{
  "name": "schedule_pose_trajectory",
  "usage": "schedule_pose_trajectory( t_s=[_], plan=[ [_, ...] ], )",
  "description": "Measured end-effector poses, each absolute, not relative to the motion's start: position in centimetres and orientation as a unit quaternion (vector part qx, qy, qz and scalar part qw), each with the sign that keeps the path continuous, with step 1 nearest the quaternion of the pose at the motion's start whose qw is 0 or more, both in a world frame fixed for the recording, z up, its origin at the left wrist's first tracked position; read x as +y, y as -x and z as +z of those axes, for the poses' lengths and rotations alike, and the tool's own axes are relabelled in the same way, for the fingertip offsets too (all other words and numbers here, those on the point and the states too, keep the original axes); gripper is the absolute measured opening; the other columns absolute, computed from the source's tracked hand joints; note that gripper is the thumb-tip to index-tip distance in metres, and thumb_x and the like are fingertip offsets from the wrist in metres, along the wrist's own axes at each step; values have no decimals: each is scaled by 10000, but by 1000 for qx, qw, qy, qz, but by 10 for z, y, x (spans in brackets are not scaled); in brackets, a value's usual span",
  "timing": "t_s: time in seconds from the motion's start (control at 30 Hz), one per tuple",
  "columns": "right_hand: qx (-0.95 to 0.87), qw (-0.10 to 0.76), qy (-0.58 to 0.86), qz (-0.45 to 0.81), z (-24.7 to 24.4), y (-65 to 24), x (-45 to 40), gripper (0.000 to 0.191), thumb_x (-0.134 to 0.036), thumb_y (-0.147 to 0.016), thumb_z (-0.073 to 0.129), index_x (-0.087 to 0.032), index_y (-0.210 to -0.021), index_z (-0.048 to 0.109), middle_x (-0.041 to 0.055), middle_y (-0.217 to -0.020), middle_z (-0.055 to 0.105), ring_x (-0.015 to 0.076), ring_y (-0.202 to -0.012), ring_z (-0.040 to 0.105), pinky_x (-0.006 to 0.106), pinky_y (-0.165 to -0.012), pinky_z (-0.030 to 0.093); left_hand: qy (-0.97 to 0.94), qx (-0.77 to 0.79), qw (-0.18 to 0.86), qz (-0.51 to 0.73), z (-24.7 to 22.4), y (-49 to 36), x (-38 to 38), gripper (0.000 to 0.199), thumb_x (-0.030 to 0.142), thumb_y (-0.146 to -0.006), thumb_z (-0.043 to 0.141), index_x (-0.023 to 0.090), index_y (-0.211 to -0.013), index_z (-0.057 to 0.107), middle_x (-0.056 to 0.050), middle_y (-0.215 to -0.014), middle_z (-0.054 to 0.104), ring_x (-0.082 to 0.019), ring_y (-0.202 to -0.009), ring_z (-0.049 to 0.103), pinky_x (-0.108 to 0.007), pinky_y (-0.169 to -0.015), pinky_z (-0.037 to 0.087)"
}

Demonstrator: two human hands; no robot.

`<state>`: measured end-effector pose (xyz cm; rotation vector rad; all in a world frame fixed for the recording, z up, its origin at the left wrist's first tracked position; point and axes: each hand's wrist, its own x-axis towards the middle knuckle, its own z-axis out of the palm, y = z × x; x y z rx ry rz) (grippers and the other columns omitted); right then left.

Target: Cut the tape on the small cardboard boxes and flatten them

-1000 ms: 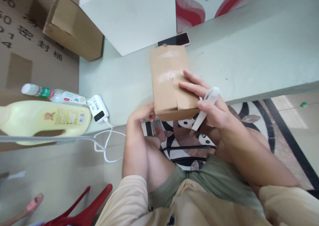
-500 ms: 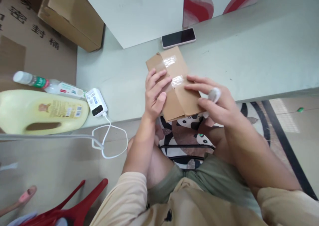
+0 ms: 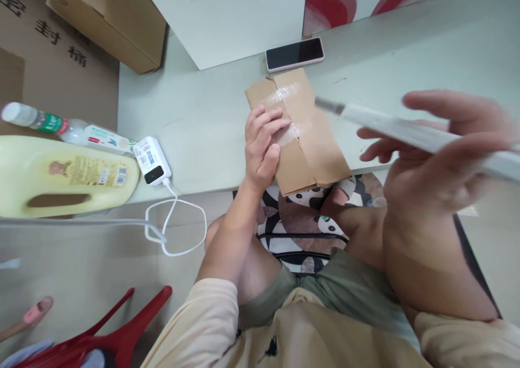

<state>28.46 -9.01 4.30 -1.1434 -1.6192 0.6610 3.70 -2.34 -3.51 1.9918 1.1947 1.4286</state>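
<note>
A small flattish cardboard box (image 3: pixel 320 146) lies at the front edge of the table, with clear tape (image 3: pixel 289 91) across its middle seam in two places. My left hand (image 3: pixel 262 151) rests open on its left side, fingers laid over the top by the seam. To the right of the box and raised above it, my right hand (image 3: pixel 439 151) is shut on a white utility knife (image 3: pixel 398 127). The knife's dark blade end points left over the box's right edge, apart from it. Motion blurs the knife and right hand.
Behind the box lie a phone (image 3: pixel 294 54) and a large white box (image 3: pixel 231 21). At left are a yellow jug (image 3: pixel 97 173), a plastic bottle (image 3: pixel 77 130), a white device (image 3: pixel 152 159) with a cable, and a brown carton (image 3: pixel 117 27). A red stool (image 3: pixel 125 324) stands below.
My right hand has left the box and swung up and right, the knife now plainly in it. My left hand stays on the box, which appears slightly further right in view.
</note>
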Motion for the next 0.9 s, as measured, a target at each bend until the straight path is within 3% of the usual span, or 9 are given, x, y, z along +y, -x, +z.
schedule_pose_trajectory(
  t_s=[0.1, 0.3, 0.43, 0.57, 0.73, 0.9],
  plan=[
    [-602, 569, 501, 252, 47, -249, -89, 302, -565, -963, 544, -363, -1154, 662, 39, -931, 746, 275, -841, 753, 423, -634, 587, -713, 433, 212, 509, -35, -37, -23, 658, 824, -879, 365, 294, -1078, 700, -68, -1293, 651, -348, -1428, 442, -615, -1286, 193],
    [-624, 519, 513, 280, 48, -241, -89, 149, -436, -940, 643, -290, -960, 667, 8, -730, 712, 223, -678, 714, 370, -563, 544, -728, 408, 191, 516, -36, -36, -25, 607, 765, -925, 349, 305, -1133, 686, -56, -1305, 655, -324, -1389, 493, -596, -1291, 200],
    [-648, 512, 493, 273, 44, -245, -88, 136, -383, -886, 723, -268, -960, 720, -8, -730, 722, 164, -620, 671, 313, -514, 479, -742, 376, 172, 527, -37, -35, -23, 521, 683, -969, 348, 322, -1183, 657, -45, -1325, 656, -291, -1356, 533, -571, -1294, 216],
    [-684, 509, 474, 220, 45, -243, -86, 135, -380, -912, 675, -282, -935, 765, 16, -826, 767, 164, -689, 684, 309, -587, 500, -744, 390, 168, 517, -36, -35, -23, 544, 703, -963, 340, 318, -1172, 663, -48, -1328, 657, -299, -1364, 527, -586, -1286, 234],
    [-680, 466, 521, 222, 48, -246, -88, 215, -303, -863, 670, -260, -1069, 713, -4, -836, 750, 144, -655, 671, 290, -587, 503, -696, 454, 224, 510, -33, -38, -25, 517, 722, -929, 434, 304, -1095, 689, -45, -1299, 647, -334, -1427, 458, -628, -1290, 192],
    [-712, 428, 508, 225, 55, -253, -90, 135, -227, -819, 692, -250, -952, 682, -21, -818, 723, 116, -614, 633, 281, -573, 484, -693, 450, 231, 515, -33, -39, -25, 484, 685, -938, 458, 296, -1102, 694, -50, -1299, 639, -345, -1448, 427, -640, -1292, 170]
  ],
)
